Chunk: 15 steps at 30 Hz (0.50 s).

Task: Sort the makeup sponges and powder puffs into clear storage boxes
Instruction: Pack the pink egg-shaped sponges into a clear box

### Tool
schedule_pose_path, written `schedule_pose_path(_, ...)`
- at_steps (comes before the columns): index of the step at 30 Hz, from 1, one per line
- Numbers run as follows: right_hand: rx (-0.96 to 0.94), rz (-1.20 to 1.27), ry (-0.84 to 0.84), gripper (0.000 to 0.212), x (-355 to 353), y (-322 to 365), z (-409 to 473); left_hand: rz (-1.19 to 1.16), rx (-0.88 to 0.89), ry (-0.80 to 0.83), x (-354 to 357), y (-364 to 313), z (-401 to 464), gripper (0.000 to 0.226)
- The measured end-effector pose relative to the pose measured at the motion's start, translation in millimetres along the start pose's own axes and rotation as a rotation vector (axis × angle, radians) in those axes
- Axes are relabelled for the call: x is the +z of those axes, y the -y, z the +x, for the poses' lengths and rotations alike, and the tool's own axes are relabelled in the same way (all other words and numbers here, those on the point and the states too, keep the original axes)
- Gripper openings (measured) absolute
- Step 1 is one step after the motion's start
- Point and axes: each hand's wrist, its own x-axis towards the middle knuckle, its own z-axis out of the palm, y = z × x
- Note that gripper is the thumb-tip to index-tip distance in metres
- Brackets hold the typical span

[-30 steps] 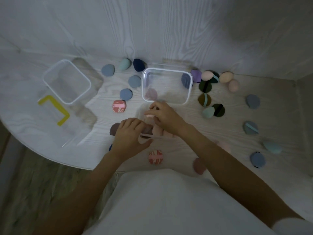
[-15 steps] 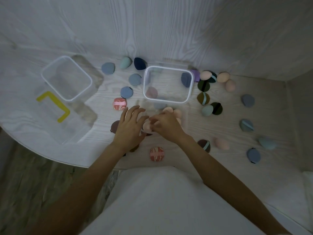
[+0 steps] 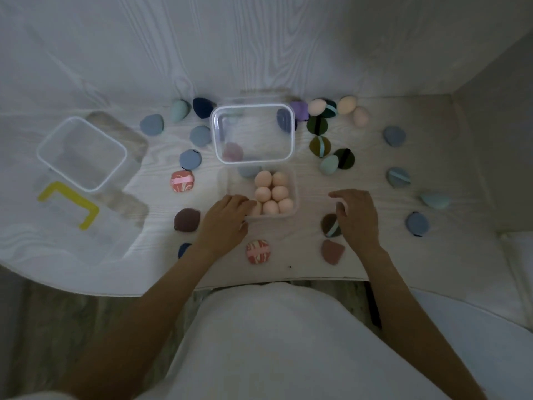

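Observation:
A small clear box [image 3: 291,215] at the table's middle holds several peach egg-shaped sponges [image 3: 271,194]. My left hand [image 3: 223,223] grips its near-left corner, fingers over the rim and thumb at the front wall. My right hand [image 3: 356,216] hovers to the box's right with fingers apart and nothing in it, partly over a brown puff with a teal ribbon [image 3: 328,226]. A larger clear box [image 3: 253,161] stands just behind. Another clear box [image 3: 80,153] sits at the far left. Blue, green, peach and pink puffs and sponges lie scattered around.
A clear lid with yellow clips [image 3: 69,203] lies at the left. Two pink patterned puffs [image 3: 182,181] [image 3: 258,251], a brown sponge [image 3: 187,219] and a mauve sponge [image 3: 332,251] lie near my hands. The table's front edge [image 3: 288,281] is close to my body.
My right hand has left the small box and moved right, opening. The peach sponges now show uncovered in the box. My left hand stays at the box's near-left corner.

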Motion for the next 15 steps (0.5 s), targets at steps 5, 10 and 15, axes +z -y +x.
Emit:
schedule_pose_path(5, 0.339, -0.151, 0.175, 0.064, -0.9, -34.5, -14.4, -0.018, 0.019, -0.014, 1.2, 7.5, 0.1, 0.039)
schedule_pose_path(10, 0.347, 0.023, 0.049, 0.033, -10.8, -18.4, -15.4, 0.074, 0.080, -0.038, -1.3, 15.3, 2.7, 0.035)
schedule_pose_path(15, 0.081, 0.332, 0.138, 0.033, -9.8, 64.9, 12.3, 0.105, 0.070, -0.166, -7.1, 21.4, -2.0, 0.035)
